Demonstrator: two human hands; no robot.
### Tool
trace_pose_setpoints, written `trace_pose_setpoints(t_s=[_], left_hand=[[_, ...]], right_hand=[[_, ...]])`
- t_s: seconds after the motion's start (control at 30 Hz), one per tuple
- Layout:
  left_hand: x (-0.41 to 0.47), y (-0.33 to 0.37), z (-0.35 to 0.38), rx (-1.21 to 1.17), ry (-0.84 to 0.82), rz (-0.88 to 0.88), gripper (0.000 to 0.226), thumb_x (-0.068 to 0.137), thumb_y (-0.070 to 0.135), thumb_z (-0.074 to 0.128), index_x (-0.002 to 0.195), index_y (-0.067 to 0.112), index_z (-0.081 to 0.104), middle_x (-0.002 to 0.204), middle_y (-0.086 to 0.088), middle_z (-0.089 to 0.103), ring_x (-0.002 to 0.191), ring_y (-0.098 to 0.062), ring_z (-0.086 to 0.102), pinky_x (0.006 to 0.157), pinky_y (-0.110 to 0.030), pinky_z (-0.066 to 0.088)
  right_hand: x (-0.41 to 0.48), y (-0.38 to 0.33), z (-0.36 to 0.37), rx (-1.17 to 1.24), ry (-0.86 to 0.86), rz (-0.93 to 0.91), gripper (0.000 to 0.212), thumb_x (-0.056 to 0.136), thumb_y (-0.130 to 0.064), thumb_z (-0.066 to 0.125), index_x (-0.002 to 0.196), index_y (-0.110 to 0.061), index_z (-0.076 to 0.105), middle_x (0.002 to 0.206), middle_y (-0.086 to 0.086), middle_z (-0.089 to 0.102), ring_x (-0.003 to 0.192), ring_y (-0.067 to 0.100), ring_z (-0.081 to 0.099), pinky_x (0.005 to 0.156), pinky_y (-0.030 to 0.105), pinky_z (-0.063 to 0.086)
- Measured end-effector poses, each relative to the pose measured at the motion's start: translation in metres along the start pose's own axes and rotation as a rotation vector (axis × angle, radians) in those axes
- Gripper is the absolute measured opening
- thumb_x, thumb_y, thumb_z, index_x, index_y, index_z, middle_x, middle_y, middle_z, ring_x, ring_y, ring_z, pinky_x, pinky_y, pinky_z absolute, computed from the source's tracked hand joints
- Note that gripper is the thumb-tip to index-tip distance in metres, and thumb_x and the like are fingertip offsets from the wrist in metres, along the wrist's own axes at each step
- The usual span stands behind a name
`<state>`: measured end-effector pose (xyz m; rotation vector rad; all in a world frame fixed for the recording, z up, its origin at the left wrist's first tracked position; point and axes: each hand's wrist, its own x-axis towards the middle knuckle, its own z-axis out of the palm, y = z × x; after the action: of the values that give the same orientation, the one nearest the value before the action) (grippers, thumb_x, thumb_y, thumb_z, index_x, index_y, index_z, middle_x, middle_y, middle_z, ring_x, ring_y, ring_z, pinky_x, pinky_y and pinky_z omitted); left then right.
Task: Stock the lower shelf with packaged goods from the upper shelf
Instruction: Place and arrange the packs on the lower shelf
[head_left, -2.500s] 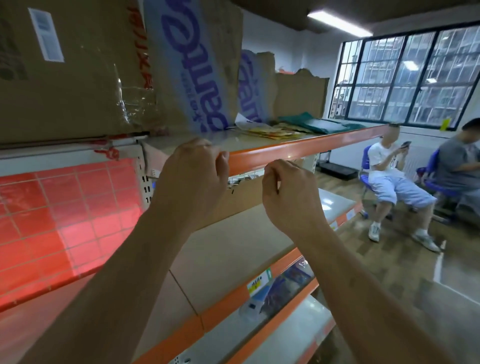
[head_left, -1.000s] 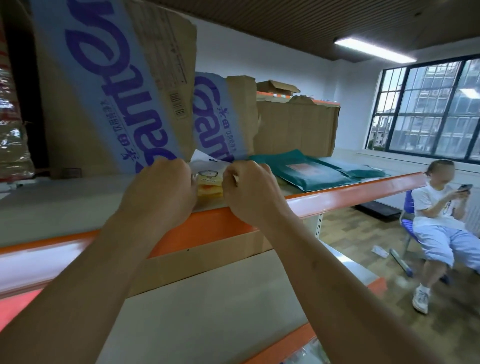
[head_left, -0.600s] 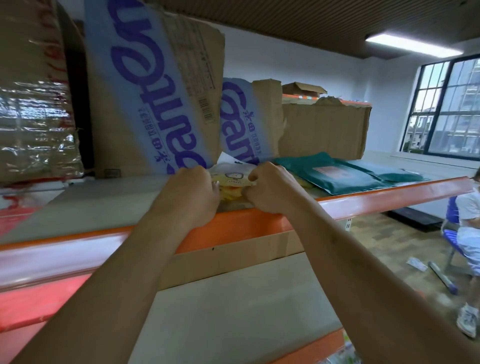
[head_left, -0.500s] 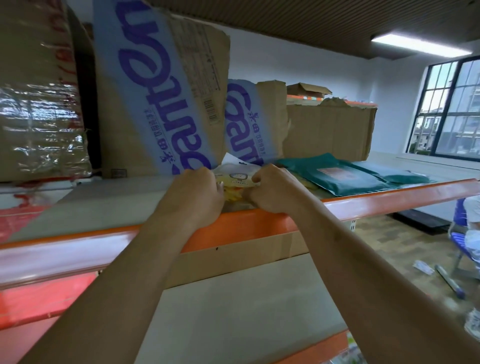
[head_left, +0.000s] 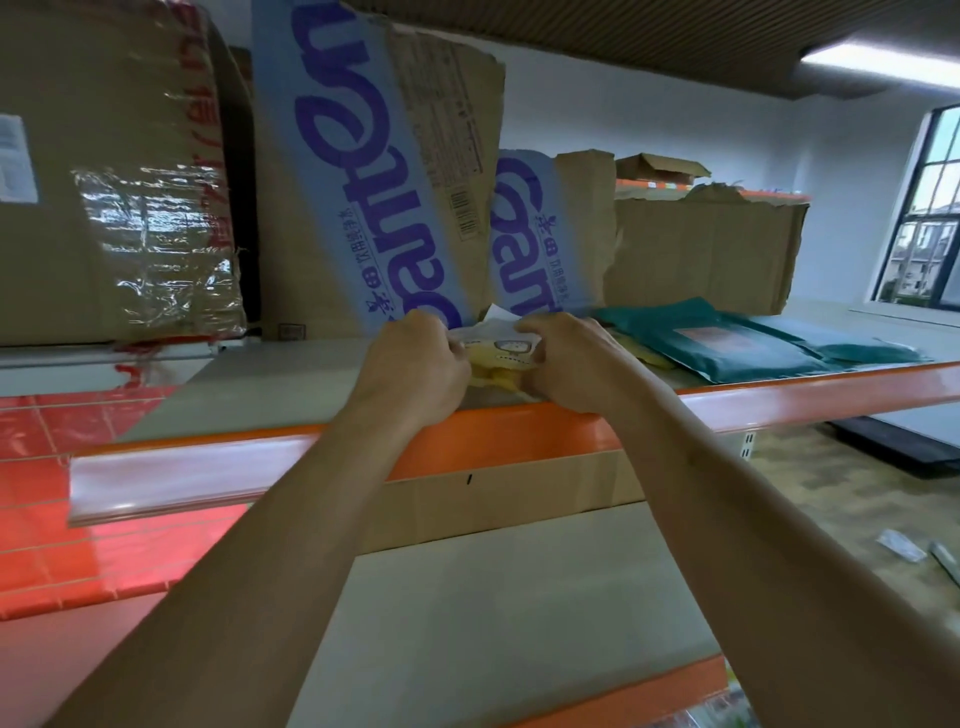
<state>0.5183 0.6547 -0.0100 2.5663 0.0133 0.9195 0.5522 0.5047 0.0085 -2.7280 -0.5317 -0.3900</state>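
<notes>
A small yellow and white snack packet (head_left: 500, 353) lies at the front of the upper shelf (head_left: 291, 384), just behind its orange edge. My left hand (head_left: 415, 364) grips the packet's left end and my right hand (head_left: 569, 361) grips its right end, fingers curled over it. Most of the packet is hidden between my hands. More flat yellow packets (head_left: 641, 354) lie right of my right hand. Teal flat packages (head_left: 717, 340) rest further right on the same shelf. The lower shelf (head_left: 493, 613) runs bare below my forearms.
Cardboard boxes with blue lettering (head_left: 374, 171) stand at the back of the upper shelf, a taped box (head_left: 114, 171) to their left and a torn box (head_left: 706, 249) to the right. A red mesh panel (head_left: 47, 493) hangs at left. Windows (head_left: 930, 208) are at the far right.
Both hands rose from under the shelf edge onto the upper shelf and closed on the snack packet. In the last half second they have stayed on it while my view shifted slightly.
</notes>
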Motion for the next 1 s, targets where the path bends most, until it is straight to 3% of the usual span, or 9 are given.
trace_pose_setpoints(t_s=[0.2,0.4,0.47,0.6,0.67,0.77,0.8,0.9,1.0], left_hand=[[-0.001,-0.001,-0.006,-0.060,-0.104,-0.061,0.034,0.094,0.020,0.048,0.061,0.013,0.045,0.057,-0.001,0.045,0.050,-0.013,0.042,0.045,-0.024,0.025],[0.002,-0.002,-0.008,-0.254,-0.101,-0.239,0.037,0.099,0.039,0.042,0.072,0.013,0.050,0.065,0.000,0.048,0.057,-0.012,0.046,0.050,-0.027,0.030],[0.004,-0.001,-0.007,-0.405,-0.090,-0.322,0.042,0.099,0.043,0.038,0.069,0.015,0.046,0.066,-0.001,0.047,0.060,-0.013,0.046,0.055,-0.028,0.035],[0.006,-0.001,-0.010,-0.680,-0.123,-0.471,0.028,0.095,0.041,0.045,0.086,0.016,0.054,0.091,-0.011,0.059,0.085,-0.023,0.061,0.081,-0.036,0.049],[0.005,0.000,-0.017,-0.884,-0.165,-0.569,0.015,0.093,0.031,0.052,0.091,0.016,0.054,0.098,-0.013,0.060,0.082,-0.024,0.064,0.069,-0.033,0.058],[0.004,-0.002,-0.024,-1.032,-0.185,-0.655,0.009,0.095,0.026,0.053,0.092,0.017,0.051,0.098,-0.009,0.058,0.077,-0.018,0.062,0.045,-0.022,0.053],[0.002,-0.003,-0.026,-1.017,-0.197,-0.659,0.009,0.095,0.023,0.054,0.092,0.015,0.052,0.094,-0.009,0.060,0.075,-0.017,0.062,0.048,-0.022,0.055],[0.002,-0.004,-0.024,-0.884,-0.234,-0.617,0.015,0.087,0.010,0.065,0.100,0.008,0.059,0.100,-0.010,0.065,0.093,-0.020,0.063,0.089,-0.032,0.053],[-0.003,-0.001,-0.028,-0.763,-0.189,-0.530,0.013,0.084,0.003,0.068,0.083,0.010,0.058,0.085,-0.007,0.062,0.085,-0.016,0.061,0.087,-0.029,0.050]], right_hand=[[0.004,0.005,0.002,-0.070,-0.027,0.006,0.026,0.095,-0.018,0.050,0.113,-0.015,0.068,0.112,0.008,0.065,0.089,0.020,0.054,0.072,0.027,0.037],[-0.010,0.013,0.016,0.178,0.333,-0.042,0.016,0.095,-0.013,0.049,0.079,-0.016,0.052,0.092,0.004,0.058,0.084,0.019,0.050,0.063,0.026,0.040],[-0.019,0.018,0.019,0.280,0.416,-0.085,0.019,0.097,-0.016,0.050,0.079,-0.017,0.053,0.095,0.001,0.058,0.090,0.018,0.051,0.066,0.023,0.043],[-0.027,0.023,0.023,0.318,0.416,-0.152,0.012,0.098,-0.022,0.053,0.089,-0.021,0.061,0.096,-0.005,0.062,0.096,0.016,0.053,0.075,0.024,0.044],[-0.033,0.022,0.023,0.360,0.405,-0.175,0.012,0.097,-0.021,0.054,0.094,-0.019,0.065,0.094,-0.009,0.061,0.090,0.007,0.054,0.070,0.011,0.042],[-0.042,0.018,0.021,0.520,0.360,-0.209,0.011,0.095,-0.014,0.056,0.093,-0.017,0.066,0.095,-0.012,0.061,0.090,-0.019,0.049,0.064,-0.002,0.040],[-0.045,0.016,0.021,0.568,0.336,-0.210,0.012,0.094,-0.012,0.056,0.090,-0.017,0.066,0.097,-0.012,0.062,0.088,-0.021,0.048,0.065,0.000,0.041],[-0.052,0.009,0.019,0.631,0.282,-0.181,0.014,0.093,-0.011,0.057,0.087,-0.012,0.069,0.097,-0.014,0.064,0.083,-0.018,0.051,0.068,0.016,0.047],[-0.058,0.005,0.016,0.715,0.318,-0.148,0.021,0.094,-0.015,0.057,0.089,0.000,0.071,0.089,0.004,0.068,0.081,-0.001,0.053,0.067,0.026,0.047]])
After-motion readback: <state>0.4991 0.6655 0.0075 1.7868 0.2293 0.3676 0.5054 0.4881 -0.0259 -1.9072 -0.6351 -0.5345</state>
